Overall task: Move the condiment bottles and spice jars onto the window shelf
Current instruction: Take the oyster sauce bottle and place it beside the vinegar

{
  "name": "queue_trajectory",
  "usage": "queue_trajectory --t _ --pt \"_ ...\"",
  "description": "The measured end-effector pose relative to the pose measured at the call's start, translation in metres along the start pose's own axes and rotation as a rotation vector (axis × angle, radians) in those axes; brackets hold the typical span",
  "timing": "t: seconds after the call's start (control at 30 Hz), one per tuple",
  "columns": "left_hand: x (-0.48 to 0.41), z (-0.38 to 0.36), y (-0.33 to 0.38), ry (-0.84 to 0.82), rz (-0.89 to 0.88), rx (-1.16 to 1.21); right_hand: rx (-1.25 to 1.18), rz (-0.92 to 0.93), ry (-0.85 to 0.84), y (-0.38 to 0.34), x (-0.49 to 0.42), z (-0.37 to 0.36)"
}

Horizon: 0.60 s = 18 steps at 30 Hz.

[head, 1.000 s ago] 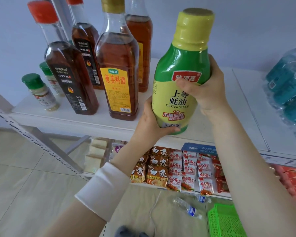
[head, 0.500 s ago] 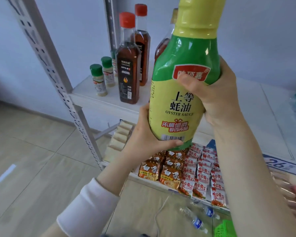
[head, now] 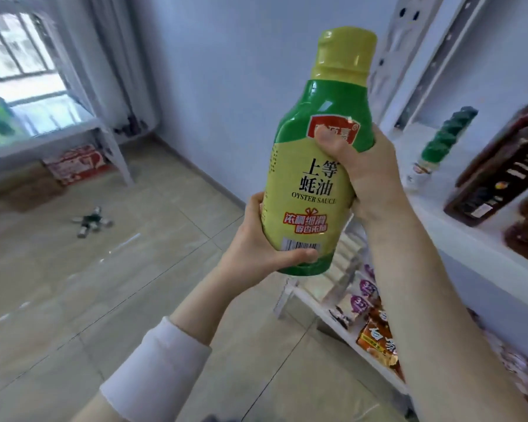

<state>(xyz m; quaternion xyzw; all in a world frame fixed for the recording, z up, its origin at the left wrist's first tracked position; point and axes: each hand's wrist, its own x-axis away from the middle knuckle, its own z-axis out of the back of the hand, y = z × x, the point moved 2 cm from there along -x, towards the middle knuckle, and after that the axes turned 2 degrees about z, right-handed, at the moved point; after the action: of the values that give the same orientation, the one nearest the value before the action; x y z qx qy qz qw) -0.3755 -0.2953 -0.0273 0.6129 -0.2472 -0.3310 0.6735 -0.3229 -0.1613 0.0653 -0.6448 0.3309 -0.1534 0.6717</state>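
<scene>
While both hands grasp it, the oyster sauce is held up in mid-air, leaning slightly right, left of the rack. The left hand wraps its base and the right hand its shoulder. Far left, the window shelf stands under the window.

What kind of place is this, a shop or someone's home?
Probably a small shop or storeroom: a white shelf carries dark bottles, rows of snack packets fill the tier below, and the person holds an oyster sauce bottle.
</scene>
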Motion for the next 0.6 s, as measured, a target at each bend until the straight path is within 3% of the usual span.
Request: queue_trajectory --t 0.37,0.6 --pt "0.010 0.194 -0.091 0.280 0.223 0.126 -0.061 -0.291 -0.282 0.112 -0.061 -0.225" --pt "-0.050 0.293 -0.124 0.421 0.285 0.122 -0.119 -0.367 -0.429 0.165 -0.146 -0.331"
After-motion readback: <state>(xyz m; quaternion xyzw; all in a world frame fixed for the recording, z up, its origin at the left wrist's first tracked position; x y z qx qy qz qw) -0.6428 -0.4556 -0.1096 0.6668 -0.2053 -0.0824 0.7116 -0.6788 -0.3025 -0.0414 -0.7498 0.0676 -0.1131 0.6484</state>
